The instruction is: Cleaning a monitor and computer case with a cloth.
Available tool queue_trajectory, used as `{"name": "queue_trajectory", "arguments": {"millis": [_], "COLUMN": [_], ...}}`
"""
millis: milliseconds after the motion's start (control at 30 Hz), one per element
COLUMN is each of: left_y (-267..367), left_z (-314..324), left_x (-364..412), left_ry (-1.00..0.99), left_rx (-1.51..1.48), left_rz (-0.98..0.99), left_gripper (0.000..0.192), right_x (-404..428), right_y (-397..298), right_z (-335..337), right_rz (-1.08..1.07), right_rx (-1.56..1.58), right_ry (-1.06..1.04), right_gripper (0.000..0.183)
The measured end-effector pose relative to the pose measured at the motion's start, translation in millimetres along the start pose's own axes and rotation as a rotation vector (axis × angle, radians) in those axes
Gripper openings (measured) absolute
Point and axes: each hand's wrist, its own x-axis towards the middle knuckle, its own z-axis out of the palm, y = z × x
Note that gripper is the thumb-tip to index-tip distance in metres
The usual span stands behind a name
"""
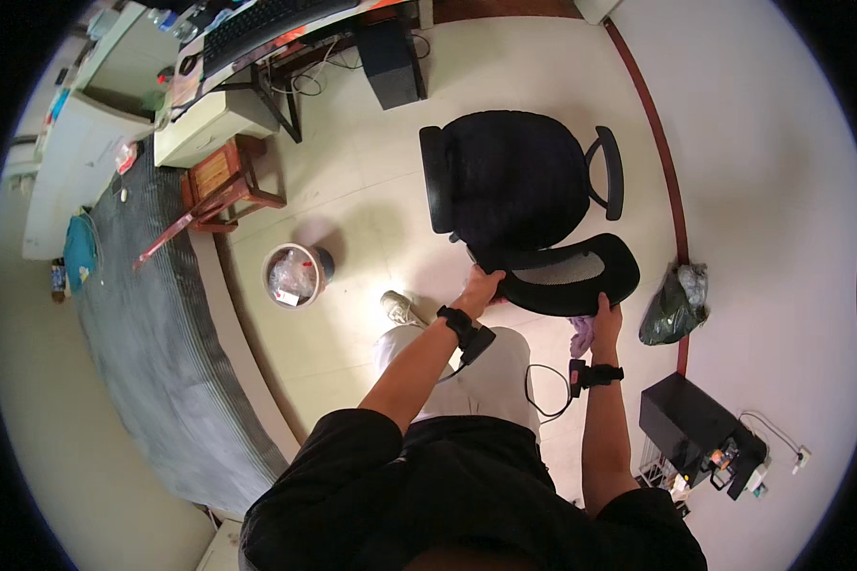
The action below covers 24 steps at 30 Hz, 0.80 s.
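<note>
A black office chair stands before me, with its padded seat (518, 178) beyond its mesh backrest (560, 275). My left hand (480, 291) grips the backrest's left end, the fingers partly hidden behind it. At the right end of the same backrest, my right hand (606, 325) has hold of the lower edge, thumb on top. A purple cloth (580, 335) hangs just left of my right hand; whether the fingers also pinch it is hidden. The chair's armrests, left (435, 178) and right (614, 175), flank the seat.
A waste bin (316, 285) with plastic inside stands to the left, near a wooden chair (218, 185) and a bed (164, 321). A desk with a keyboard (257, 32) is at the far left. Along the right wall are a dark plastic bag (668, 310) and a black cabinet (685, 417).
</note>
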Motion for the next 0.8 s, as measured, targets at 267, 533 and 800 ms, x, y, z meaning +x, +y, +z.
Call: {"name": "queue_trajectory", "arguments": {"millis": [267, 533, 800], "left_y": [-5, 5, 16], "left_z": [-76, -178, -235], "left_x": [-24, -46, -81], "left_ry": [0.078, 0.274, 0.492], "left_rx": [-0.082, -0.190, -0.361], "left_rz": [-0.009, 0.063, 0.386], "left_gripper": [0.043, 0.044, 0.051], "right_x": [-32, -93, -93], "right_y": [13, -38, -50], "right_z": [51, 144, 229], "right_rz": [-0.006, 0.061, 0.262], "right_rx": [-0.010, 0.011, 0.094], "right_ry": [-0.085, -0.327, -0.588], "right_gripper": [0.043, 0.040, 0.064]}}
